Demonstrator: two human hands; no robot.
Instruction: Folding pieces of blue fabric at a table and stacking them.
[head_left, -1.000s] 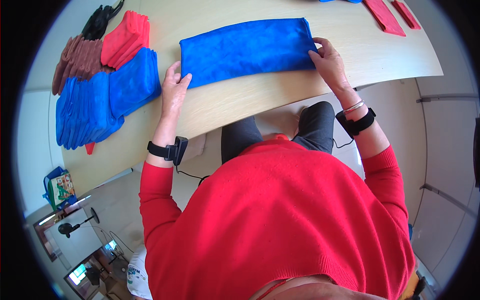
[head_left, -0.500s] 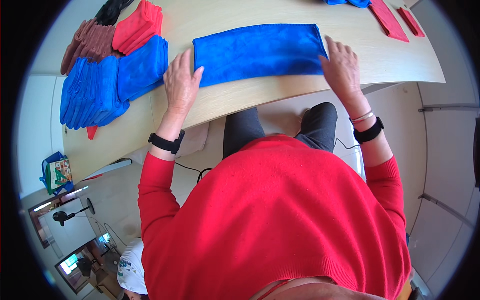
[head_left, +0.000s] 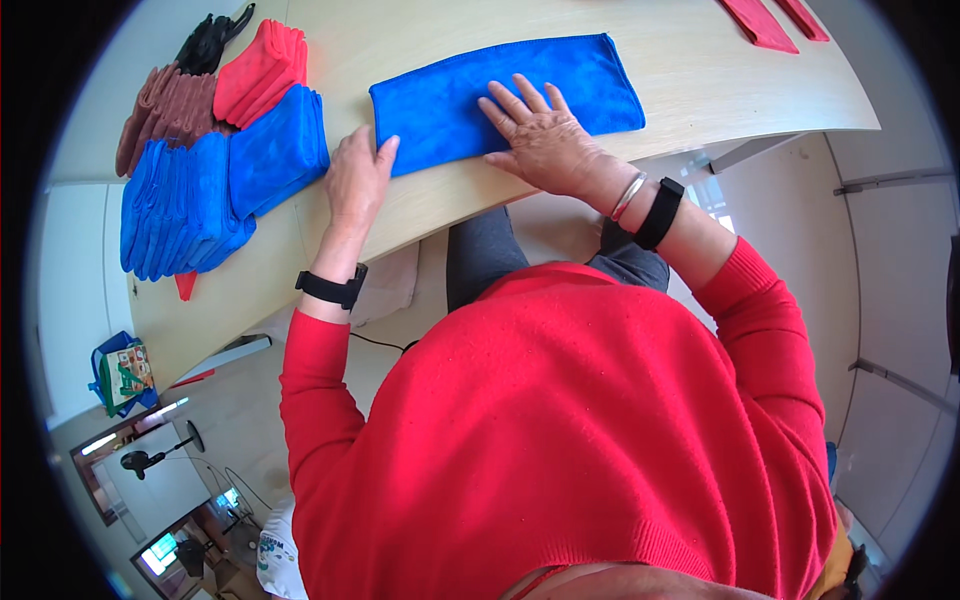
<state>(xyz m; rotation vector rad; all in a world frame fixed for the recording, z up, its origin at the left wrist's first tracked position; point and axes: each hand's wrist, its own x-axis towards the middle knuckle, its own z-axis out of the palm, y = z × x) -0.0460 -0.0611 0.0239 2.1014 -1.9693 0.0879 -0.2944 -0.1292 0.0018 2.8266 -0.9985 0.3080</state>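
Observation:
A blue cloth (head_left: 450, 95), folded into a long strip, lies flat on the light wooden table (head_left: 690, 90). My left hand (head_left: 355, 180) rests at the strip's near left corner, fingers together, touching its edge. My right hand (head_left: 540, 135) lies flat on the middle of the strip, fingers spread, pressing it down. Neither hand grips anything. Both wrists wear black bands, and the right one also has a thin bracelet.
At the table's left stand stacks of folded cloths: blue ones (head_left: 200, 195), a red one (head_left: 262, 72) and brown ones (head_left: 158, 112), with a black item (head_left: 208, 38) behind. Red cloth strips (head_left: 765, 22) lie at the far right. A colourful bag (head_left: 122, 372) sits on the floor.
My right hand has slid from the strip's right end to its middle. My left hand stays at the left end. The view has shifted a little.

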